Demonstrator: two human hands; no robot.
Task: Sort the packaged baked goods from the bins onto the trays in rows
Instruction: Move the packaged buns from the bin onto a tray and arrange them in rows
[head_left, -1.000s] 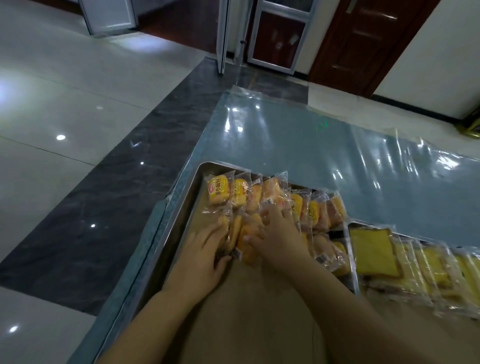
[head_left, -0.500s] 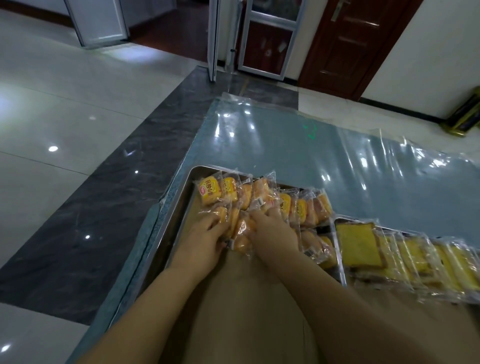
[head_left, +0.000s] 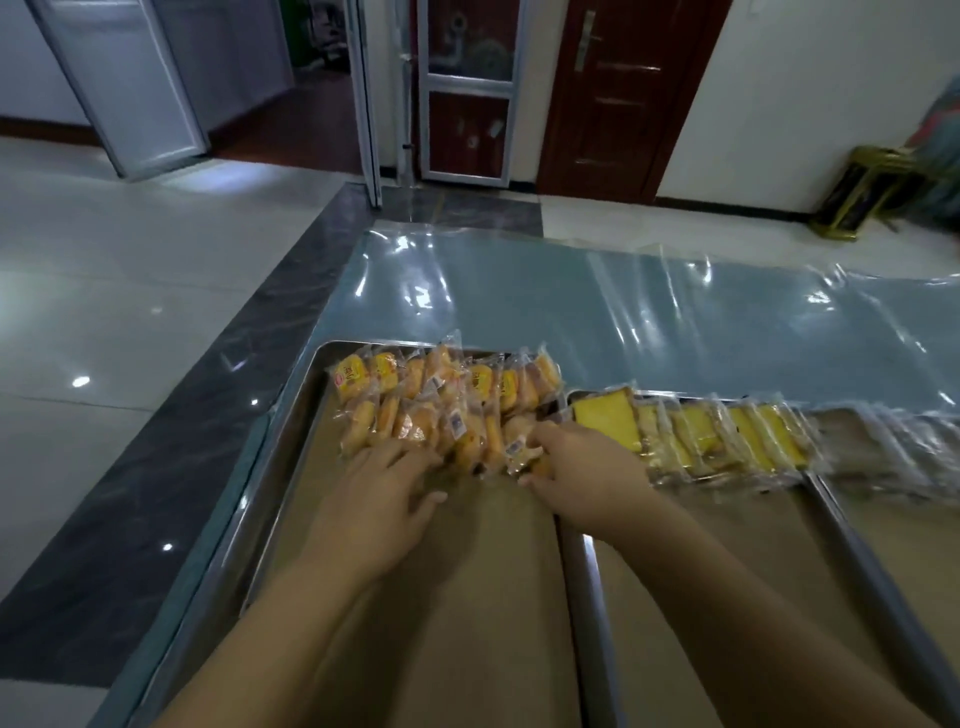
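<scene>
Two rows of small packaged round cakes (head_left: 441, 400) lie at the far end of the left metal tray (head_left: 291, 436), which is lined with brown paper. My left hand (head_left: 384, 499) lies flat with straight fingers touching the near row's left packets. My right hand (head_left: 582, 467) pinches a packaged round cake (head_left: 519, 441) at the near row's right end. A second tray (head_left: 592, 587) to the right holds a row of packaged yellow sponge slices (head_left: 691, 431).
A third tray (head_left: 883, 582) at the far right holds blurred pale packets (head_left: 893, 447). The trays sit on a table under shiny clear plastic sheet (head_left: 623, 317). Tiled floor lies to the left, doors stand behind, and no bins are visible.
The near row of round cakes has grown to the right. My right hand moved right to the row's end with a packet; my left hand drew back slightly. The camera tilted up.
</scene>
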